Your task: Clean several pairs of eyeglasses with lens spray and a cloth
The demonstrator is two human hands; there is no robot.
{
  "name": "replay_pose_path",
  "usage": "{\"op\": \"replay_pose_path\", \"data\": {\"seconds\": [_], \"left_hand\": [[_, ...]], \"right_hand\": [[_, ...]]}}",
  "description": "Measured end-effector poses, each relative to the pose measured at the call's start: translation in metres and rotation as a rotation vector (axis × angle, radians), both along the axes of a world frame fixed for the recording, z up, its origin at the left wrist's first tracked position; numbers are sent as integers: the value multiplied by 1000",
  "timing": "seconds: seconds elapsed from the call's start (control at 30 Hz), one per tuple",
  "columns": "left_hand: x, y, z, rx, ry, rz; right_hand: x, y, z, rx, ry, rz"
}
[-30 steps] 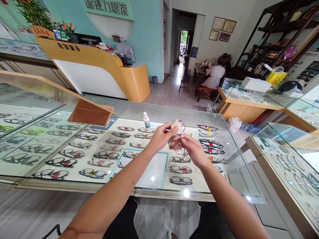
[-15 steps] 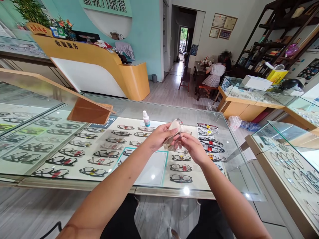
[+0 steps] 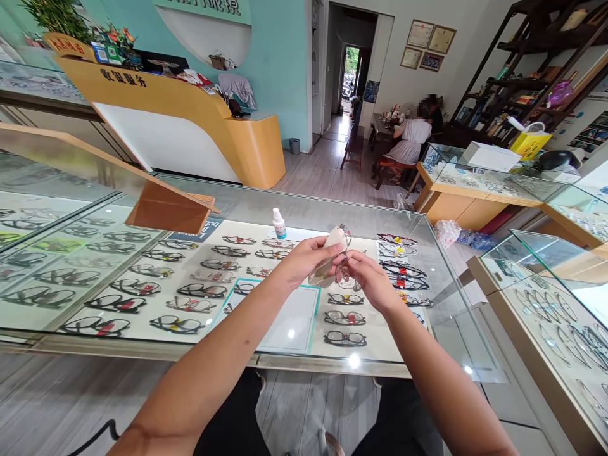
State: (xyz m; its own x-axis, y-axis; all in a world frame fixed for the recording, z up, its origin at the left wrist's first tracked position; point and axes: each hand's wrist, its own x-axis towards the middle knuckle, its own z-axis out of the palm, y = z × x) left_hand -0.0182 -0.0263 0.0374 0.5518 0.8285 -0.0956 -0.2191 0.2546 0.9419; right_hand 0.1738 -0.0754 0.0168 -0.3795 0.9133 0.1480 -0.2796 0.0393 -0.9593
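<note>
Above the glass counter, my left hand (image 3: 311, 256) is closed on a pale cloth (image 3: 336, 239), which folds over one lens of a pair of eyeglasses (image 3: 342, 273). My right hand (image 3: 368, 273) pinches the same eyeglasses near the middle of the frame, and the other lens hangs below its fingers. The cloth's lower end droops under my left hand. A small white bottle with a blue-and-white label (image 3: 279, 224) stands upright on the counter beyond my left hand.
Under the counter's glass top (image 3: 403, 218) lie rows of eyeglasses (image 3: 345, 339). A wooden stand (image 3: 166, 206) is on the left. More glass showcases (image 3: 546, 278) stand at the right. Farther back, a person (image 3: 409, 139) sits at a table, beyond a yellow reception desk (image 3: 259, 149).
Both hands stay almost in place on the eyeglasses and cloth. The cloth's lower end has shifted slightly, and the camera view has tilted a little.
</note>
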Motion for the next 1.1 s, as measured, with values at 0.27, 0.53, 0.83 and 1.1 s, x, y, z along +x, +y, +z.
{"op": "replay_pose_path", "data": {"seconds": [0.27,0.53,0.83,1.1], "left_hand": [[1,-3,6,-20,-96,-69],[14,-11,-1,79,-56,128],[-2,3,2,68,-74,-26],[4,-4,-1,145,-62,-3]], "right_hand": [[-3,-3,3,-31,46,47],[-9,-5,3,-28,-44,49],[0,-4,10,-56,-28,-27],[-6,-6,8,-67,-16,17]]}}
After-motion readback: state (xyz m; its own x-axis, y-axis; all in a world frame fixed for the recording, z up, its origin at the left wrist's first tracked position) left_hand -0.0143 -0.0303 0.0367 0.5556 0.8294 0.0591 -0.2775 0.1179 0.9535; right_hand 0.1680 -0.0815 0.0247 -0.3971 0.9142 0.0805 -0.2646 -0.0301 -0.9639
